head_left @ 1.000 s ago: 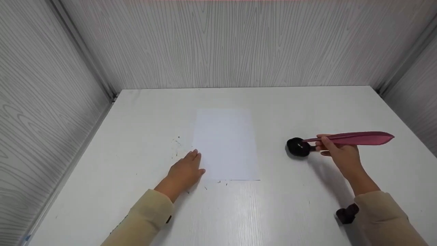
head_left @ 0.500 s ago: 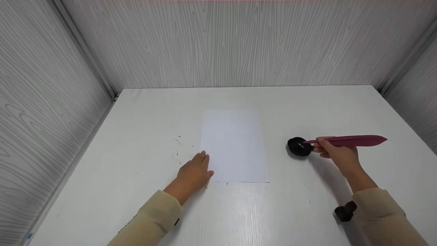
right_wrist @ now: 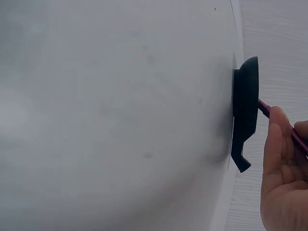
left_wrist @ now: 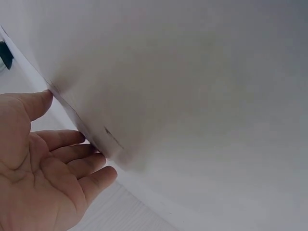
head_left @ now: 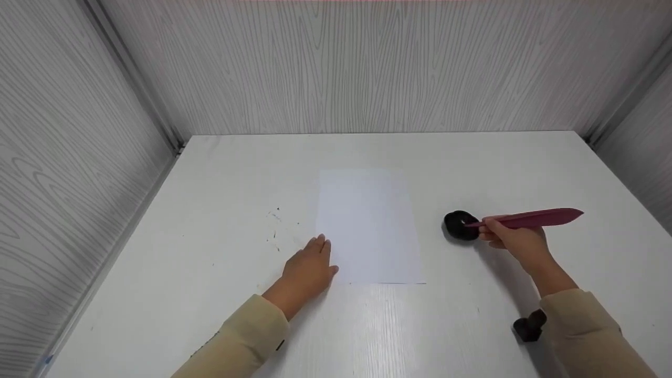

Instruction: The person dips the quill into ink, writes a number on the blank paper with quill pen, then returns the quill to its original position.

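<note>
Dark specks [head_left: 274, 231] mark the white surface [head_left: 131, 294] left of frame centre. To their lower right, the left hand [head_left: 310, 266] has its fingers extended, gripping nothing, fingertips at the left edge of a white paper sheet [head_left: 373, 226] in mid-frame, presumably to steady it. Right of centre, a black dish [head_left: 453, 229] with a short handle stands apart from the paper, likely within easy reach. The right hand [head_left: 520, 247] pinches a dark red feather quill [head_left: 548, 217] near its tip, probably for control; the tip meets the dish opening, contact inside undetermined. Lower right, beside the sleeve [head_left: 583, 315], sits a small black object [head_left: 526, 329], purpose unclear.
</note>
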A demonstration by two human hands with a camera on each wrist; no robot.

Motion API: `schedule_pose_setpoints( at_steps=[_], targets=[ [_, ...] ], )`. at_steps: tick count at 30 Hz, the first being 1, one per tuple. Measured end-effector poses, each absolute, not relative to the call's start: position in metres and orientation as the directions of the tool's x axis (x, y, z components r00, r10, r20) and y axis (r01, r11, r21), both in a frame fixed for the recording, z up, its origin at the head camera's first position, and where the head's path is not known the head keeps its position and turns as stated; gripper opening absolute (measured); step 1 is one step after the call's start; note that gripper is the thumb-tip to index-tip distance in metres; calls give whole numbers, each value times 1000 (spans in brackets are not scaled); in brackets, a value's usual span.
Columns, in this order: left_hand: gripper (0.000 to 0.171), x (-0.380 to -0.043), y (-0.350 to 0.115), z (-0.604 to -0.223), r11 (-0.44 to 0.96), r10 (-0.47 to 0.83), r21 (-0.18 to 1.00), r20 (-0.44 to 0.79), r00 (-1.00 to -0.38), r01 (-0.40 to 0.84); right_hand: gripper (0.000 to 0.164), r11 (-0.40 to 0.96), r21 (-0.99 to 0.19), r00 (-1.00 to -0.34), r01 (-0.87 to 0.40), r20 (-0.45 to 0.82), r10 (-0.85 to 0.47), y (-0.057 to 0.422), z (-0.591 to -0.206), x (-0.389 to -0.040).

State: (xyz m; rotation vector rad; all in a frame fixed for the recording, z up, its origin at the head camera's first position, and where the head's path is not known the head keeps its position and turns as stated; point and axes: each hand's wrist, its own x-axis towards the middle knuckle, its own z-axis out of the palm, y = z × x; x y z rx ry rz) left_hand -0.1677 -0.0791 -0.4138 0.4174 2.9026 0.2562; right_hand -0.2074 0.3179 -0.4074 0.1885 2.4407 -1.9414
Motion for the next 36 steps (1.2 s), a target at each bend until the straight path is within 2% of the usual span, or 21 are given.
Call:
schedule_pose_setpoints(
  at_steps=[8, 14, 24, 30, 36],
  targets=[
    [60, -165, -73, -414, 946, 304, 171, -166, -938, 276, 45, 237, -962, -989, 138, -120, 91, 318, -407, -208],
    [61, -164, -70, -415, 951, 296, 149, -184, -937, 271, 40, 195, -970, -988, 146, -134, 73, 320, -407, -207],
    [62, -162, -68, -415, 953, 292, 139, -181, -939, 269, 46, 251, -959, -991, 129, -115, 70, 319, -405, -206],
    [61, -161, -68, -415, 952, 294, 144, -164, -942, 272, 49, 232, -965, -991, 119, -103, 80, 316, -402, -207],
    [61, -161, -68, -416, 950, 297, 149, -160, -941, 274, 33, 130, -986, -989, 107, -93, 114, 310, -391, -211]
  ],
)
